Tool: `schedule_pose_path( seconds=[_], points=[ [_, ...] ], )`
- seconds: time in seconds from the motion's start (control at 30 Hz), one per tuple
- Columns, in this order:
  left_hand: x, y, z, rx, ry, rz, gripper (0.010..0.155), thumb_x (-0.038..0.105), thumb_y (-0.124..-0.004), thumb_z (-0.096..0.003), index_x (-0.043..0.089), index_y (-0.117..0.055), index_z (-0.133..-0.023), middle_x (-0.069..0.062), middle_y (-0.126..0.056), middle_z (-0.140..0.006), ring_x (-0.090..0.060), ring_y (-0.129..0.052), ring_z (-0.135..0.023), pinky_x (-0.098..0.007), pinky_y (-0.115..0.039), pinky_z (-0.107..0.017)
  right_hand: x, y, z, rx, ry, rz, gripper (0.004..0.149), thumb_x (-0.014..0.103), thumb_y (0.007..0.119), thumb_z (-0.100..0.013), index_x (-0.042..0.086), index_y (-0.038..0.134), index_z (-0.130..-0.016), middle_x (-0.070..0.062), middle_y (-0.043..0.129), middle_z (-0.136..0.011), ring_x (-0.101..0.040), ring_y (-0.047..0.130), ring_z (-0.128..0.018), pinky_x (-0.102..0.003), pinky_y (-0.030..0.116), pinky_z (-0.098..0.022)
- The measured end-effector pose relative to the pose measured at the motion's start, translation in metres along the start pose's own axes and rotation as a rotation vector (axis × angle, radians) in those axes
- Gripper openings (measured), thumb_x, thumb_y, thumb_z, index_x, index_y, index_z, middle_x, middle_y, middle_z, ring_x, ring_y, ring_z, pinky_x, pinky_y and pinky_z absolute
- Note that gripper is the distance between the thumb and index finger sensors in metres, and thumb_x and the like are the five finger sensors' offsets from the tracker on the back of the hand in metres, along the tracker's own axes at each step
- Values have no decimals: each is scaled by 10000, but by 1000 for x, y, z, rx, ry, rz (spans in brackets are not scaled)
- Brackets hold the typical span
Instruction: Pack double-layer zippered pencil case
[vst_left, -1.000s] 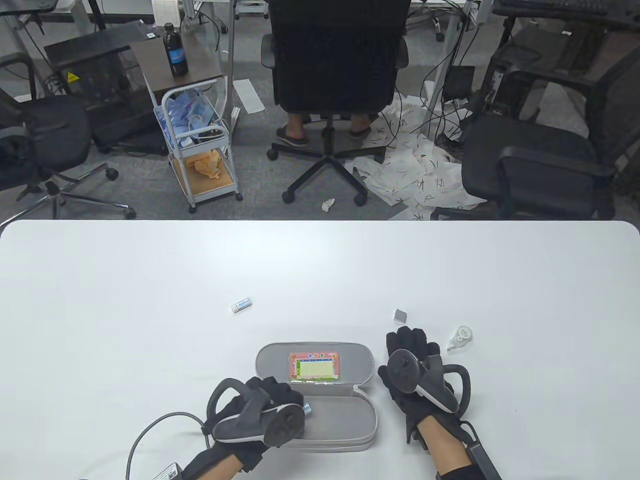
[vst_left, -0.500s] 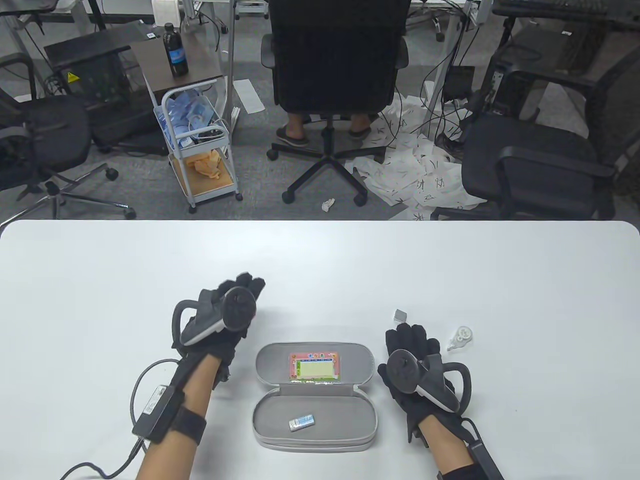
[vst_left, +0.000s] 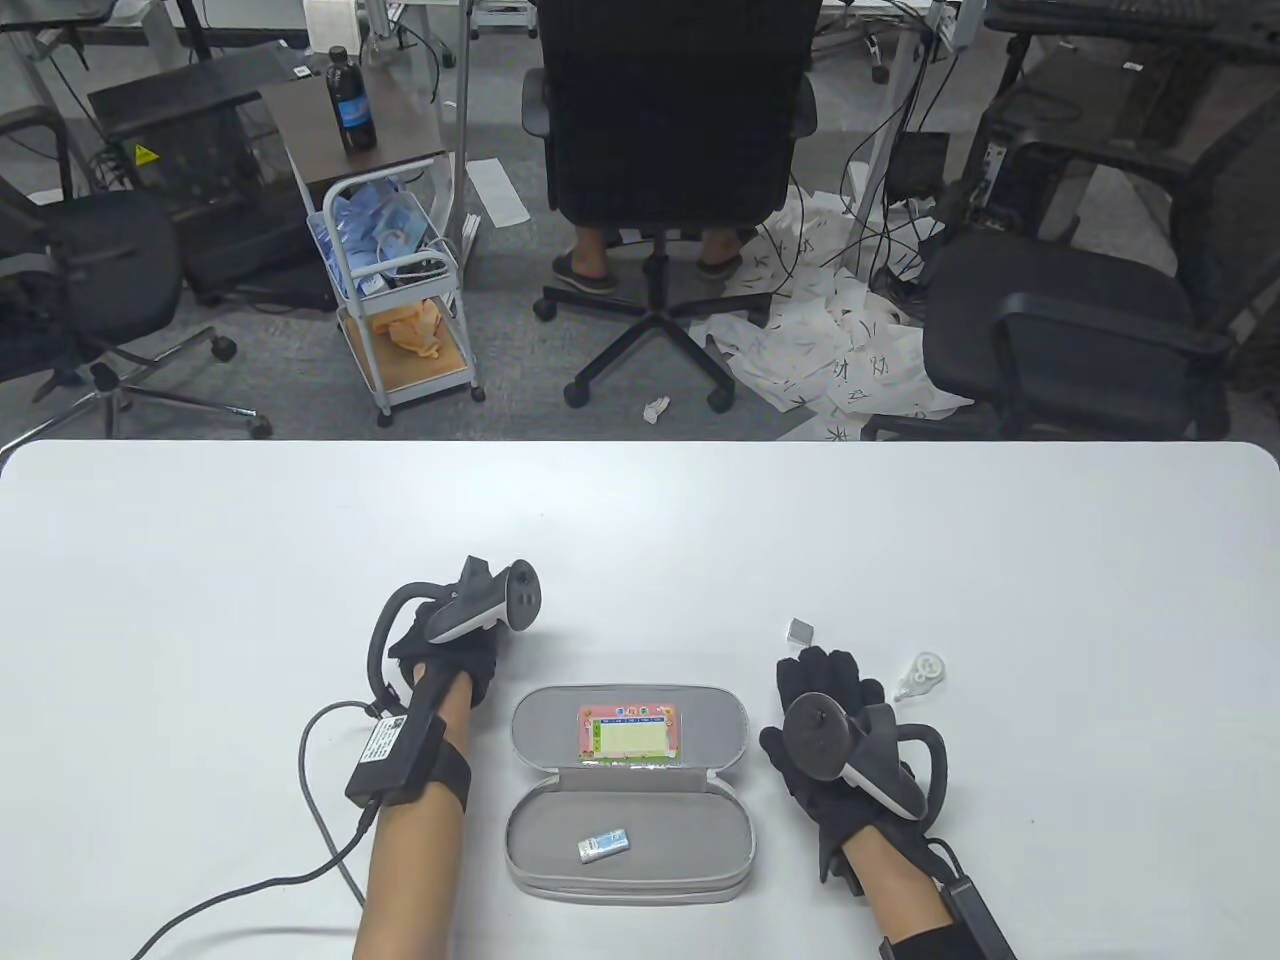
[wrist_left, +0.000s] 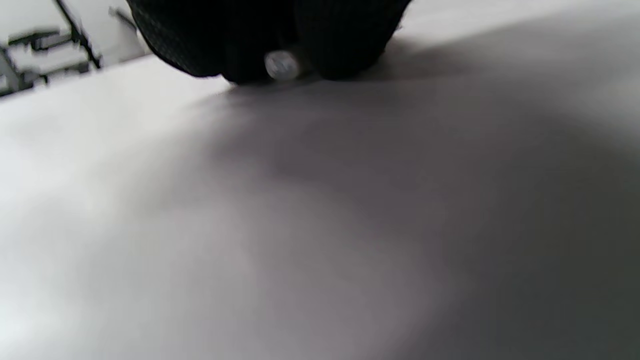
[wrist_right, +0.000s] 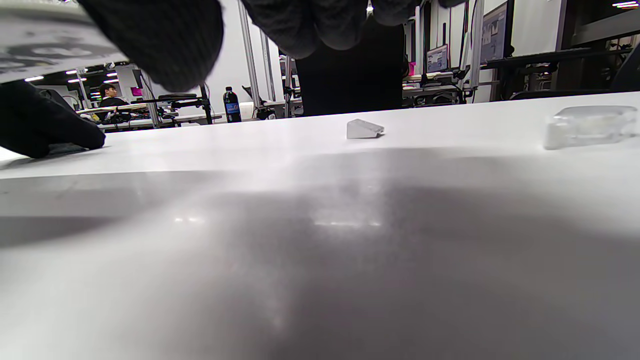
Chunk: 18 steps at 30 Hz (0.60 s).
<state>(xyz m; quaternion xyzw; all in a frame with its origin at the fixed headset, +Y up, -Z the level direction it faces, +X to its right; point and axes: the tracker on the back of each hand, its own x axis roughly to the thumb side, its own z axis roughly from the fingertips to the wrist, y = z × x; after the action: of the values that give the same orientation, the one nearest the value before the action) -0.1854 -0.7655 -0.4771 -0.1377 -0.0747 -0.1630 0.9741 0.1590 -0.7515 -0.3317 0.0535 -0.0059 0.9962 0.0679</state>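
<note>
Pinching a small tube (wrist_left: 281, 65) off the worktop (vst_left: 200, 560), the left hand (vst_left: 450, 640) is needing a firm grip; the right hand (vst_left: 830, 700) is resting spread beside the open pencil case (vst_left: 630, 790).

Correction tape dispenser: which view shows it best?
The table view: the correction tape dispenser lies whole, right of the right hand. The right wrist view shows it side-on, blurred; the left wrist view not at all.

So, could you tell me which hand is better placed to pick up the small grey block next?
The right hand. It rests flat just short of the grey block, fingers pointing at it, while the left hand is across the open case.
</note>
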Motion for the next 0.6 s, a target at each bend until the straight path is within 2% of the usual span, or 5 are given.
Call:
schedule_pose_path(
  seconds=[0.2, 0.3, 0.47, 0.53, 0.6],
  points=[
    [3, 3, 2, 38, -11, -68, 540, 272, -883, -505, 231, -700, -1011, -125, -863, -948, -279, -985, -708, -456, -915, -593, 1, -1, 1, -4, -4, 0, 727, 498, 701, -484, 178, 454, -1088, -137, 395, -1162, -382, 331, -1016, -558, 345, -701],
    [-4, 5, 15, 53, -43, 43, 522, 259, -903, -503, 238, -734, -997, -115, -890, -937, -274, -1004, -696, -456, -918, -585, -2, 0, 0, 7, -1, -5, 728, 498, 701, -485, 178, 450, -1088, -141, 389, -1162, -383, 325, -1016, -560, 342, -698],
    [-6, 40, 66, 288, -158, 88, 522, 261, -883, -518, 235, -719, -1013, -131, -866, -950, -294, -968, -710, -469, -887, -592, -2, -1, -1, 18, 24, 5, 734, 497, 699, -487, 166, 445, -1090, -155, 385, -1161, -394, 323, -1011, -561, 343, -698],
    [3, 58, 96, 404, -238, 84, 525, 284, -881, -516, 245, -718, -1013, -119, -871, -945, -279, -970, -702, -454, -892, -586, -2, -2, -1, 25, 13, -6, 739, 500, 695, -489, 163, 436, -1093, -156, 377, -1161, -395, 316, -1012, -559, 342, -699],
    [22, 68, 127, 459, -383, 156, 523, 279, -885, -516, 245, -723, -1012, -122, -869, -947, -304, -958, -697, -467, -878, -585, -1, -1, -1, 31, 11, -14, 739, 498, 695, -489, 162, 434, -1093, -156, 373, -1161, -396, 313, -1011, -558, 341, -700]
  ],
)
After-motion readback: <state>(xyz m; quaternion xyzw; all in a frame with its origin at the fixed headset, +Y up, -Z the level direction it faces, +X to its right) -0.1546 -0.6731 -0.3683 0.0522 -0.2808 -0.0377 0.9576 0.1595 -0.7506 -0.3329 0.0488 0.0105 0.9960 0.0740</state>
